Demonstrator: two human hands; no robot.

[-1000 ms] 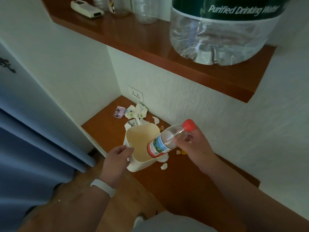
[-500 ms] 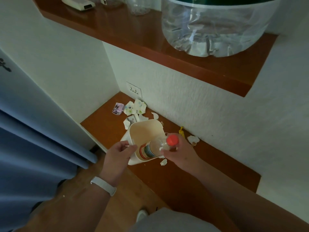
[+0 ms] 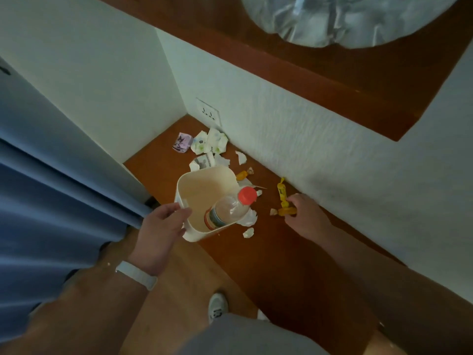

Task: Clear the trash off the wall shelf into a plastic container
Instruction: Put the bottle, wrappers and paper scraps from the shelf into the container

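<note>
Blue curtain (image 3: 58,190) in heavy folds down the left edge. Beside it, left hand (image 3: 163,224) with a white wristband (image 3: 137,274), thumb hooked over the near rim of the cream plastic container (image 3: 197,193), fingers clamped on that rim. Container set at the front edge of the brown wooden lower shelf (image 3: 268,254). Inside it, leaning on the right wall, a clear plastic bottle (image 3: 229,212) with a red cap (image 3: 247,196) poking above the rim; label banded red, blue and white, too blurred to read. Behind the container, loose on the shelf: a purple wrapper (image 3: 182,142) with a dark cartoon print, no legible words, and crumpled white papers (image 3: 211,143) with green and blue specks. Above these, a white wall socket (image 3: 207,115). Small white scraps (image 3: 248,232) just right of the container. Further right, a long yellow wrapper (image 3: 281,192) close to the wall, its printing too small to read, and a second yellow-orange wrapper (image 3: 288,211) pinched between the curled fingers of the right hand (image 3: 305,217). Top right, on the upper shelf (image 3: 332,80), the crinkled clear base of a large water jug (image 3: 345,19).
</note>
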